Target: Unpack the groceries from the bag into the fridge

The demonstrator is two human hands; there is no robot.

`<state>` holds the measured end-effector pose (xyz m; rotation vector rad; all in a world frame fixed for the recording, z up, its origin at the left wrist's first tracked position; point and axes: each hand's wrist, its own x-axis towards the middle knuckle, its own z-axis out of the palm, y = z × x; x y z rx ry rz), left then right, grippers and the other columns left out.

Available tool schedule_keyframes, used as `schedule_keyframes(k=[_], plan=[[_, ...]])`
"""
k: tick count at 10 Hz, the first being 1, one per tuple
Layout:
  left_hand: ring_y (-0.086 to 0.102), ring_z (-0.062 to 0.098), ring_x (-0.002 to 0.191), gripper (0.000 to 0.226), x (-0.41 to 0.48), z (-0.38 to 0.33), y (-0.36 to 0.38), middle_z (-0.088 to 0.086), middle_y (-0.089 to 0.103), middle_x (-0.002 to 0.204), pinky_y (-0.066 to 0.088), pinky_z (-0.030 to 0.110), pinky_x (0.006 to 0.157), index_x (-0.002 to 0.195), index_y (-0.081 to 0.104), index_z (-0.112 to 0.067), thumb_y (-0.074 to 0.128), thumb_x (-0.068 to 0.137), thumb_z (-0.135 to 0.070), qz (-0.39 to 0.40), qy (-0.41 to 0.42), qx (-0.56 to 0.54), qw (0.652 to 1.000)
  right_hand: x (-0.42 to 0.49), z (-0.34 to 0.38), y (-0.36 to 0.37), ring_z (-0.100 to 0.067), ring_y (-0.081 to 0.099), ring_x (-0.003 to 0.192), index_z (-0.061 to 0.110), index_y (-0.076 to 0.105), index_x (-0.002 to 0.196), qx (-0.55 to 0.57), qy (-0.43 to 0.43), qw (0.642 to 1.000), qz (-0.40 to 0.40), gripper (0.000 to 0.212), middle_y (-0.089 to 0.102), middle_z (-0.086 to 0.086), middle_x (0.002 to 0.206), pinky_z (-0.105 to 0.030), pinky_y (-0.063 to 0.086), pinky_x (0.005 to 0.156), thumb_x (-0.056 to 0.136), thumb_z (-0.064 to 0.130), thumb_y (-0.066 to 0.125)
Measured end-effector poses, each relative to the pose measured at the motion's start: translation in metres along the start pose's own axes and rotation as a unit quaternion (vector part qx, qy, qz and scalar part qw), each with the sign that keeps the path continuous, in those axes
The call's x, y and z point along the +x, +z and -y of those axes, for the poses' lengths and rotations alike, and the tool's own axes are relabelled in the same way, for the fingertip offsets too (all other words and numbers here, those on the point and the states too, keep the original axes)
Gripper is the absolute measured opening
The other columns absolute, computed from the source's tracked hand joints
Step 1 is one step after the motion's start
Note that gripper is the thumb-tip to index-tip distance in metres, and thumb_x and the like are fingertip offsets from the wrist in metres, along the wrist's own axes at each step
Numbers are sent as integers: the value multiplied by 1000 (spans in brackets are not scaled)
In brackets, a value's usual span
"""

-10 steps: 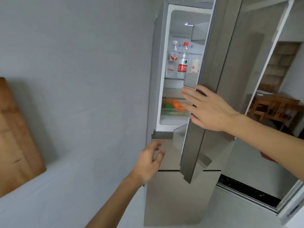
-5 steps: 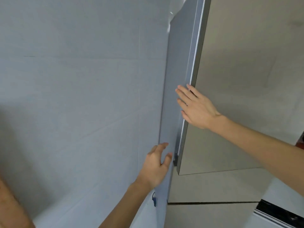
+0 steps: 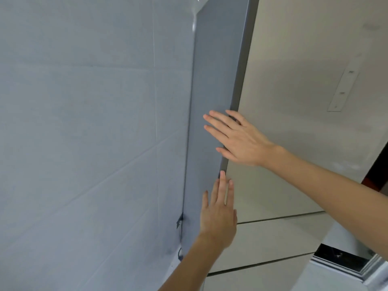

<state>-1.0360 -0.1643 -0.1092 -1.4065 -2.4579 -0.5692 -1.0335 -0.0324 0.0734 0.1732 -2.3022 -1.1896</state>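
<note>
The tall grey fridge [image 3: 212, 80] fills the middle of the view, and its beige upper door [image 3: 298, 97] is closed. My right hand [image 3: 237, 137] lies flat with straight fingers on the door's left edge. My left hand [image 3: 220, 215] is lower, fingers straight and pointing up, at the bottom left corner of that door. Nothing is held in either hand. The fridge's inside, the bag and the groceries are out of sight.
A pale blue-grey tiled wall [image 3: 84, 122] is close on the left of the fridge. Lower drawer fronts [image 3: 273, 244] sit under the upper door. A white and black frame [image 3: 344, 263] is at the lower right.
The upper fridge door swung from open to closed under my right hand, hiding the bottles and shelves. My left hand rose from a loose curl to straight fingers at the door's lower corner.
</note>
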Motion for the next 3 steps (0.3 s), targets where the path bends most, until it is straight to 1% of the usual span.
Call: schedule_keyframes(k=[1, 2, 3], plan=[[-12, 26, 152, 76, 2, 0, -12, 6, -38, 156, 10, 50, 122, 156, -10, -12, 40, 102, -31, 43, 14, -29, 999, 0, 2, -9, -30, 22, 149, 5, 42, 145, 7, 21, 999, 32, 66, 28, -16, 159, -46, 12, 121, 93, 46, 47], [-4, 26, 152, 74, -13, 9, -35, 6, -24, 162, 15, 46, 122, 157, -4, -13, 43, 101, -29, 65, 11, -66, 996, 2, 9, -21, -32, 28, 146, 3, 47, 141, 32, 54, 996, 69, 66, 36, -21, 153, -45, 11, 120, 91, 45, 53], [3, 31, 151, 73, -36, 19, -70, 15, -10, 164, 14, 45, 121, 157, -4, -17, 41, 102, -30, 86, -11, -44, 995, -2, 18, -39, -31, 34, 143, 4, 45, 142, 92, 75, 987, 106, 56, 43, -17, 150, -41, 15, 118, 94, 31, 53]])
